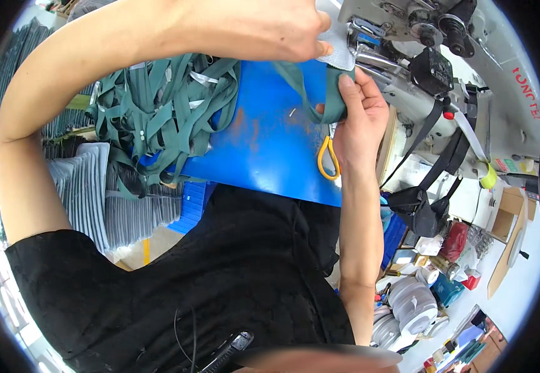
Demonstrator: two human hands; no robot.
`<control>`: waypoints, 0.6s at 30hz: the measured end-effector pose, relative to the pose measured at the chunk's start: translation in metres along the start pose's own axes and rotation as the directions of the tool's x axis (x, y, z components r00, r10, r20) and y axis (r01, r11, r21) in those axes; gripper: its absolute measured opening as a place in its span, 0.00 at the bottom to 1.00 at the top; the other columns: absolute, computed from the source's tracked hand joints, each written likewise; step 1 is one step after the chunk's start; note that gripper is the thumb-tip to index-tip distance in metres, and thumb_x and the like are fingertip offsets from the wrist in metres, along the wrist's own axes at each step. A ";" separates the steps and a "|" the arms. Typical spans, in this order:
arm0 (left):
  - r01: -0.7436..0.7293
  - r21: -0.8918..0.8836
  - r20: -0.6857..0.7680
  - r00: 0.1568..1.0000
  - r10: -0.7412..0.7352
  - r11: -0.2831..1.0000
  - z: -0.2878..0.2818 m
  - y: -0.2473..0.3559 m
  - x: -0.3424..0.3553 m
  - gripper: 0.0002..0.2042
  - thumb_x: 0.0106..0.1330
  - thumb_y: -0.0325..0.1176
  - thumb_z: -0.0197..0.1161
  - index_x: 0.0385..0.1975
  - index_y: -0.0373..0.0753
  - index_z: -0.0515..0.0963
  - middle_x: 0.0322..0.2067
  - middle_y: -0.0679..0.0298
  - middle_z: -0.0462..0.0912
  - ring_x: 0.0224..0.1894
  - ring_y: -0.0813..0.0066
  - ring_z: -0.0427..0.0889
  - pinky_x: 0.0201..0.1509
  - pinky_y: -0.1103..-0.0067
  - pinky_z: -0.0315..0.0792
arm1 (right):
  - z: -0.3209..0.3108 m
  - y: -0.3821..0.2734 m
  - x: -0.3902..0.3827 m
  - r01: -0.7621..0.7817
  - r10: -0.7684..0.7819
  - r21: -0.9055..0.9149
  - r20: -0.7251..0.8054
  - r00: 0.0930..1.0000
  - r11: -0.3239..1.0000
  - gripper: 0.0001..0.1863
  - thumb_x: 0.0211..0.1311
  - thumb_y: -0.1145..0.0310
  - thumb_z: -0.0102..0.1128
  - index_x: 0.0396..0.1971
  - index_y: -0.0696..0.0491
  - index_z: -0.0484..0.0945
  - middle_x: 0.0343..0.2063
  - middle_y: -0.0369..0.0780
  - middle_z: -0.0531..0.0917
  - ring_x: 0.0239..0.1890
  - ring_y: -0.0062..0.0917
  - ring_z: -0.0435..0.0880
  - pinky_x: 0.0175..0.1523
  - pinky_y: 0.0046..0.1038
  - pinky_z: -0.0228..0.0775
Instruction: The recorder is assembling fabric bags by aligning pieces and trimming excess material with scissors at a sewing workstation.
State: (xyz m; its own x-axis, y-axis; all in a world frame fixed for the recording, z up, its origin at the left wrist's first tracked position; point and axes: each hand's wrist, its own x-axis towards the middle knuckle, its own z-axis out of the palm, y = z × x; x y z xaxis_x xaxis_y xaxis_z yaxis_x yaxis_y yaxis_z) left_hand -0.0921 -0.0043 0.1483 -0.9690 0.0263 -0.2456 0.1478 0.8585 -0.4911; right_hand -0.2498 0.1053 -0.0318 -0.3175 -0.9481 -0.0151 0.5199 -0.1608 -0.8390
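At the top of the head view, my left hand is closed, its fingertips gripping a piece of light grey fabric beside the sewing machine. Just below it, my right hand pinches a dark green strap between thumb and fingers, close to the machine's needle area. A loop of the strap hangs over the blue work surface. Against my right wrist lie scissors with yellow handles; their blades are mostly hidden by the hand and strap.
A tangled heap of green straps covers the left of the blue surface. Stacked grey fabric pieces stand beyond it at the left. Black straps and a pouch hang from the machine. A cluttered shelf with a plastic-wrapped roll is at lower right.
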 end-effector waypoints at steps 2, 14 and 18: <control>-0.010 -0.047 -0.034 0.999 0.008 0.999 0.003 -0.005 0.000 0.12 0.68 0.32 0.59 0.35 0.27 0.82 0.20 0.56 0.76 0.21 0.60 0.84 0.19 0.65 0.76 | 0.001 0.003 0.005 0.025 -0.025 0.013 0.004 1.000 1.000 0.13 0.73 0.73 0.60 0.52 0.64 0.78 0.29 0.38 0.87 0.24 0.15 0.83 0.28 0.22 0.81; 0.089 -0.063 0.169 0.983 -0.077 0.994 -0.012 0.041 0.022 0.08 0.54 0.31 0.64 0.29 0.33 0.86 0.24 0.58 0.83 0.26 0.62 0.86 0.24 0.68 0.76 | -0.002 0.017 0.011 0.096 -0.100 0.069 0.045 0.994 0.993 0.11 0.73 0.74 0.61 0.50 0.63 0.79 0.29 0.39 0.87 0.24 0.15 0.83 0.29 0.21 0.79; 0.339 -0.120 -0.104 0.930 -0.352 0.933 0.019 0.070 0.035 0.12 0.58 0.29 0.64 0.38 0.27 0.83 0.26 0.58 0.85 0.33 0.68 0.88 0.30 0.74 0.79 | -0.002 0.017 0.010 0.152 -0.153 0.064 0.017 0.988 0.986 0.12 0.72 0.75 0.62 0.51 0.63 0.80 0.30 0.36 0.87 0.27 0.12 0.82 0.33 0.15 0.74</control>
State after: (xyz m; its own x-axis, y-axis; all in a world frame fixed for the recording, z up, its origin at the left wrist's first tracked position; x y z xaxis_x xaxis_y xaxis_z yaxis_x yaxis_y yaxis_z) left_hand -0.1122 0.0466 0.0892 -0.9740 -0.2242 0.0307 -0.2145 0.8715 -0.4409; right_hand -0.2458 0.0940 -0.0468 -0.3801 -0.9168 0.1228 0.5154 -0.3202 -0.7949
